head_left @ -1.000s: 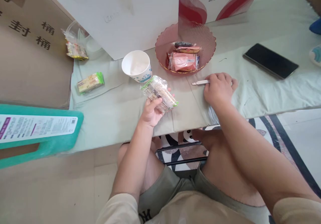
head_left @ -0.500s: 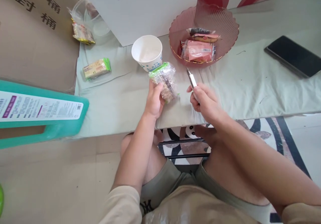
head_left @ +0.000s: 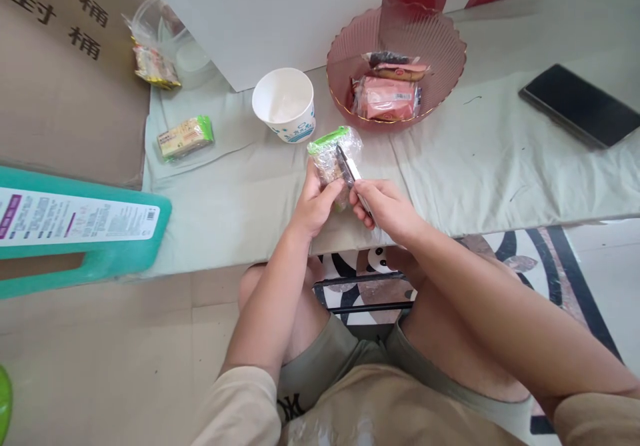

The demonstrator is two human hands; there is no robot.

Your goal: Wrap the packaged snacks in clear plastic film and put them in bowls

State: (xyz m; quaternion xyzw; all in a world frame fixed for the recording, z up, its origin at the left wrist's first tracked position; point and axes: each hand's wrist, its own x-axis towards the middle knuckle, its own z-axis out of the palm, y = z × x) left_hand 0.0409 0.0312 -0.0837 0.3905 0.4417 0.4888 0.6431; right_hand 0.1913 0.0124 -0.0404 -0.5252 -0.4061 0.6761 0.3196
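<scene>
From here I see a crinkled clear snack packet (head_left: 326, 153), green-edged at its far end, held tilted; a slim white-handled tool (head_left: 355, 172) slants over it, dark tip on the wrapper side.

We see bowl (head_left: 443, 53) before box (head_left: 290, 19), snack packs (head_left: 387, 97) in bowl | cup (head_left: 285, 109) left of bowl, packet (head_left: 185, 138) farther left, phone (head_left: 583, 106) right, all on the surface (head_left: 215, 226) | far left, container (head_left: 163, 219) before carton (head_left: 75, 119) (nearer us) | hands (head_left: 316, 203) before cup and bowl: snack (head_left: 325, 154) in our left, tool (head_left: 355, 171) in our right
</scene>
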